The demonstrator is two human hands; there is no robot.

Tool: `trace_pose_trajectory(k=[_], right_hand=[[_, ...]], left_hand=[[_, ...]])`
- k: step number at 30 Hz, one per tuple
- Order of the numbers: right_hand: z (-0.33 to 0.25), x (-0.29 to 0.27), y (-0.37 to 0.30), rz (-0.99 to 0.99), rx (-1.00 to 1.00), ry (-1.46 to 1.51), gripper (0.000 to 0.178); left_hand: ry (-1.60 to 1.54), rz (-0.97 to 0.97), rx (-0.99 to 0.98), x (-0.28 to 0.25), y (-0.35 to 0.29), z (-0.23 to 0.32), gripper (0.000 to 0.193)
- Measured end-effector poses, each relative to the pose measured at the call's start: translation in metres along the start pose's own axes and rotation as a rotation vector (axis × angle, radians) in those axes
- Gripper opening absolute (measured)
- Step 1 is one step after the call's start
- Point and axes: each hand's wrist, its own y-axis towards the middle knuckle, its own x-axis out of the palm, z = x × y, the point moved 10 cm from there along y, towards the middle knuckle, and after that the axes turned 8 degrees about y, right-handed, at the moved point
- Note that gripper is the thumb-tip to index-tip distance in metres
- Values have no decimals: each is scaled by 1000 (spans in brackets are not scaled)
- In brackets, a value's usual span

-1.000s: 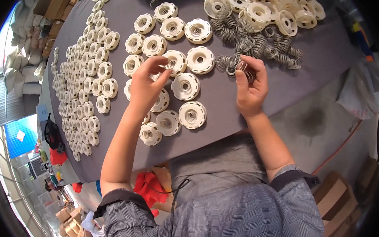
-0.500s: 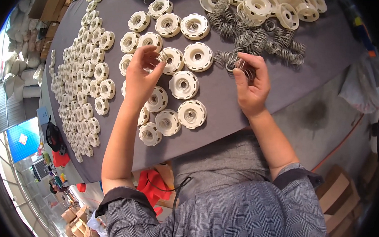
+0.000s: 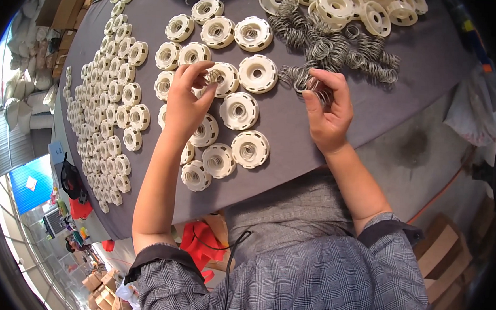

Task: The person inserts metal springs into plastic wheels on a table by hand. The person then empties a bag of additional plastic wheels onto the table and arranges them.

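Note:
My left hand (image 3: 187, 103) hovers over the left part of a group of white plastic rings, its curved fingers and thumb around a thin metal coil spring (image 3: 208, 76). Just behind that spring lies a white ring with a coil in its centre (image 3: 225, 80). My right hand (image 3: 331, 112) is at the near edge of a heap of grey coil springs (image 3: 326, 50), with its thumb and fingers closed on a coil spring (image 3: 321, 92). Its palm side is partly hidden. Between the hands sit larger white rings (image 3: 258, 74); one to the near side (image 3: 250, 149) has a spring inside.
Many smaller-looking white rings (image 3: 115, 90) cover the left of the grey cloth-covered table (image 3: 294, 135). White plastic parts (image 3: 335, 7) are piled at the far right. A plastic bag (image 3: 473, 120) hangs beyond the right edge, and cardboard (image 3: 443, 252) stands on the floor.
The fingertips of my left hand have shifted slightly to the right around the spring. My right hand has barely moved, and the rings stay in place.

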Motion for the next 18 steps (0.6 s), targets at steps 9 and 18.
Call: trace_pose_trajectory(k=[9,18], right_hand=[[1,0,1,7,10,-5,25],[-4,4,2,-20,-1,-14,26]], left_hand=[[-153,103,46,-6,-2,-3,26],[264,75,163,1,-5,6,24]])
